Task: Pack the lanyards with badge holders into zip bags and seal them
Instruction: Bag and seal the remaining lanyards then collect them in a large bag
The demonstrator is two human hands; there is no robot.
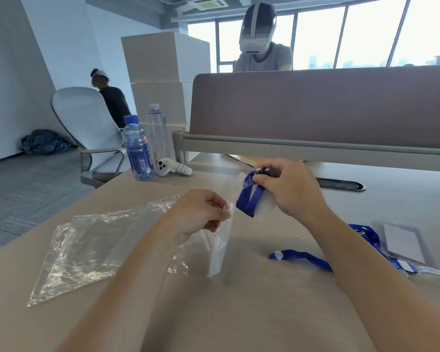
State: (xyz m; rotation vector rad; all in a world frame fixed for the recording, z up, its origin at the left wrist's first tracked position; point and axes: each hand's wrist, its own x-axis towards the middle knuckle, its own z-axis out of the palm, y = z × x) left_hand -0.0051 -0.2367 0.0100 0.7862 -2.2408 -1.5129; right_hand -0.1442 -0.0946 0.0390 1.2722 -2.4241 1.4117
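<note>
- The left hand (201, 214) is raised just above the bench (252, 306), its thumb and curled fingertips pinching the top edge of a clear zip bag (217, 257).
- That bag hangs almost upright from the pinch. Its red seal line shows just under the fingers, and its lower corner is near or on the bench surface.
- The right hand (287, 189), just right of the bag and slightly farther away, has its fingers curled round a folded blue lanyard (249, 201).
- The lanyard's dark clip (261, 171) pokes out at the top of the grip. A pale, translucent badge holder (266, 205) shows behind the loops, close against the bag's upper edge; whether any of it is already inside the bag cannot be told.
- A few spare zip bags (87, 250) lie flat and overlapping on the left of the bench.
- A second blue lanyard (302, 257) lies on the right, partly under the right forearm, with another badge holder (404, 240) beside it at the right edge.
- At the far left of the bench stand a blue-labelled bottle (137, 148) and a clear bottle (158, 133), with a white controller (170, 168) lying just beside them.
- A brown divider panel (315, 110) runs along the far side, and a person wearing a headset (259, 47) sits beyond it.
</note>
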